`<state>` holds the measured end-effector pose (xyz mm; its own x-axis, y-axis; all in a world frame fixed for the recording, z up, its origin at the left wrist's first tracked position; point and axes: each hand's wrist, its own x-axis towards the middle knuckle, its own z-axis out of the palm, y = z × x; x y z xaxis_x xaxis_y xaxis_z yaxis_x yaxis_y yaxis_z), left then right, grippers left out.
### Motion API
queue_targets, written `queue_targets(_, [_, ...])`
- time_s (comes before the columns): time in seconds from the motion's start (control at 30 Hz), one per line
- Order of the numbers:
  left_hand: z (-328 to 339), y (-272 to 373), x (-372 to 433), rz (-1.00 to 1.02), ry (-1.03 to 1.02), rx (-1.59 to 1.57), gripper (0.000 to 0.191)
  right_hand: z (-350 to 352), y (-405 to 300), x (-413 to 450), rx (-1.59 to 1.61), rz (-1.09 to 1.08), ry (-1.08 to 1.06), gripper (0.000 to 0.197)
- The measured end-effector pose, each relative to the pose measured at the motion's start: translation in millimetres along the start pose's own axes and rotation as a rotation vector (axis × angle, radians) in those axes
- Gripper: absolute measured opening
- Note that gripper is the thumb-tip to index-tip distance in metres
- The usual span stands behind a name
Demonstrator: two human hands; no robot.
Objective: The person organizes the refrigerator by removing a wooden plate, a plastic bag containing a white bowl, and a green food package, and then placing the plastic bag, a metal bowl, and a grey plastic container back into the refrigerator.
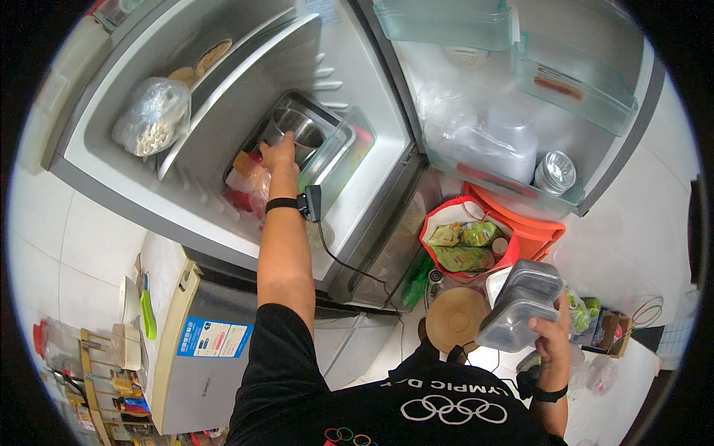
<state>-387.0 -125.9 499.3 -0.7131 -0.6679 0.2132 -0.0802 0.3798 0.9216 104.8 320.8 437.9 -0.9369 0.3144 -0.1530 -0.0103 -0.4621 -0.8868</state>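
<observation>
My left hand [279, 153] reaches into the compartment of a refrigerator [385, 167]. Its fingers are at the near rim of a round steel container [301, 131], beside a plastic bag with red contents [254, 187]; whether they grip the rim I cannot tell. Below the steel container is a dark tray, partly covered. A pale green clear drawer [340, 161] lies to the right of the hand. Outside the refrigerator, my right hand [552, 334] holds clear plastic food containers [519, 318], held together and tilted, with its thumb on the nearest one.
The refrigerator door [647, 111] stands open, its shelves holding bags and a stack of foil cups [556, 171]. Beneath it are a red-edged bag [432, 223] with green packets and a round wooden stool [456, 319]. A small cabinet [206, 390] stands left; a black cable hangs from my left wrist.
</observation>
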Motion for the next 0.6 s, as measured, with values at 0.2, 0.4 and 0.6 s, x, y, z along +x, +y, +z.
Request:
queue_targets(0.2, [-15.8,5.9,3.0,0.098,-0.107,0.487,0.085,13.7,2.4,6.6,0.019,0.002,-0.104,0.096])
queue_targets(0.4, [-59.6,38.8,-100.2,0.538,0.212,0.277,0.075,25.2,4.2,-2.3,0.071,0.036,-0.190,0.093])
queue_targets(0.6, [-102.0,13.2,-316.0,-0.087,-1.355,-0.682,0.059,40.7,16.9,10.7,0.181,0.091,-0.332,0.085])
